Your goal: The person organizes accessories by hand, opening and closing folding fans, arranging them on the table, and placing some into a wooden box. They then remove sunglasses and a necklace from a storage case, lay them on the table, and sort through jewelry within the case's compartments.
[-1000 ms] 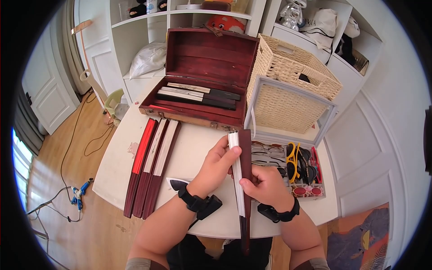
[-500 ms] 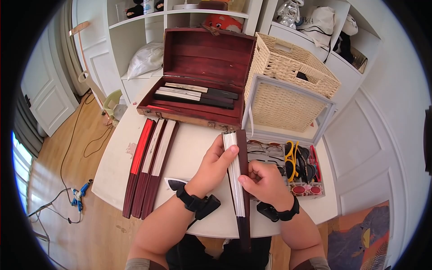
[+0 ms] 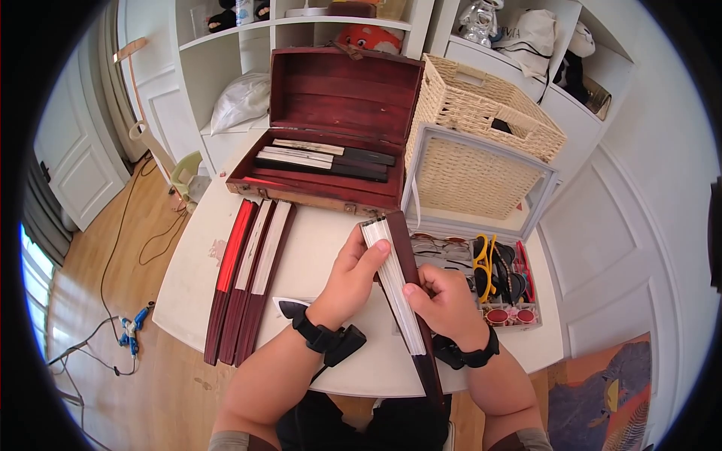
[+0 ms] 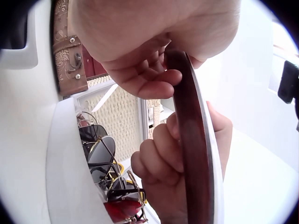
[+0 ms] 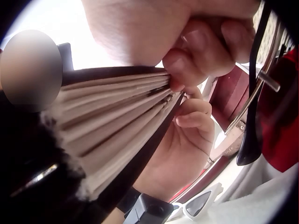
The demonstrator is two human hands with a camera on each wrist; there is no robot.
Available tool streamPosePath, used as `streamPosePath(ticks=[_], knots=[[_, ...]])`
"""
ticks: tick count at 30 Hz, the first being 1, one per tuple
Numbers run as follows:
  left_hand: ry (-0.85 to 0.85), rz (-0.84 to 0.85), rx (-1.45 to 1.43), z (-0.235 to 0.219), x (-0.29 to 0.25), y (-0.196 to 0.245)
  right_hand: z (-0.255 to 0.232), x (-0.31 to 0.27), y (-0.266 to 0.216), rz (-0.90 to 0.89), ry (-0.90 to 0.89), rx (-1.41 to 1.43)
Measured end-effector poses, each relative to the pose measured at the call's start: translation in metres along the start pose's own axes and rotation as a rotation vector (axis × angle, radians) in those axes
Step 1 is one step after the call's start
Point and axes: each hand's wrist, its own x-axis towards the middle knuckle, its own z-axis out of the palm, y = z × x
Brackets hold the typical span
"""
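Both hands hold a large folding fan (image 3: 399,293) with a white pleated leaf and dark red-brown sticks, mostly folded, over the front of the table. My left hand (image 3: 350,274) grips its upper left side, thumb on the white folds. Lower down, my right hand (image 3: 449,310) holds the dark right guard, thumb along the leaf's edge and fingers curled. In the right wrist view the pleats (image 5: 117,112) stand slightly apart between the two dark guards. The left wrist view shows a guard (image 4: 194,140) edge-on, with fingers of both hands against it.
Three folded fans, one red-leaved (image 3: 239,244), lie side by side at left. Behind, an open wooden chest (image 3: 346,86) contains several fans. A lidded case of sunglasses (image 3: 487,279) stands at right, before a woven basket (image 3: 485,98). White sunglasses (image 3: 289,307) lie by my left wrist.
The fan has tilted, its top shifting left and its lower end swinging right. Its white folds show wider than before. Both hands keep their hold; the other fans stay put.
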Motion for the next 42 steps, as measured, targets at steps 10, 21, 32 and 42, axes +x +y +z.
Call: streamPosePath(ticks=[10,21,32,42], knots=[[0.096,0.005,-0.146,0.0,0.0,0.002,0.002,0.006,0.008,-0.002,0.13,0.209],[0.079,0.017,-0.13,0.002,0.001,0.004,0.004,0.003,0.011,-0.015,0.094,0.461],[0.067,-0.001,-0.067,-0.002,0.002,-0.001,0.004,0.002,0.008,-0.117,0.026,0.402],[0.079,0.047,-0.085,-0.001,0.003,-0.003,0.005,0.003,0.01,-0.092,-0.028,0.505]])
